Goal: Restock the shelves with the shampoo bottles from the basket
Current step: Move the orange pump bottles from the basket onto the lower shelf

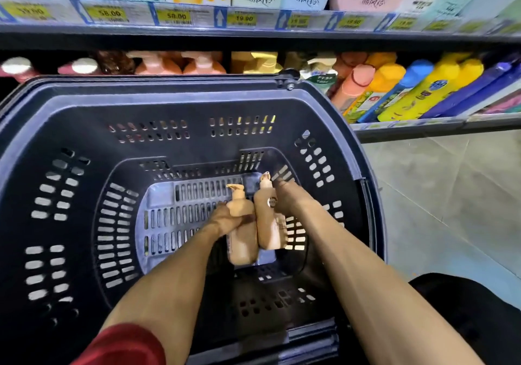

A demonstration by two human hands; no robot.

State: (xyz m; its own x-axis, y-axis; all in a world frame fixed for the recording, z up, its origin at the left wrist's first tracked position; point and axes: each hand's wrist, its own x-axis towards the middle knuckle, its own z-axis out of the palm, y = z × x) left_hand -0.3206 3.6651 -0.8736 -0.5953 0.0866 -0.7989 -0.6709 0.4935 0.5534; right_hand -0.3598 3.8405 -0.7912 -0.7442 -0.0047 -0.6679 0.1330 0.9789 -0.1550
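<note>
Two tan pump shampoo bottles lie side by side at the bottom of the dark blue basket [169, 105]. My left hand [227, 218] grips the left bottle [242, 240] around its shoulder, thumb across its front. My right hand [287, 197] wraps the upper part of the right bottle [270, 223], fingers behind it. Both forearms reach down into the basket. The shelf [253, 33] stands just beyond the basket's far rim, with peach pump bottles [180, 64] on its lower level.
Price tags run along the upper shelf edge, with boxed products above. Yellow, blue and orange bottles [408, 88] lean on the lower shelf to the right. Tiled floor [451, 195] lies right of the basket. A dark shape sits at the lower right.
</note>
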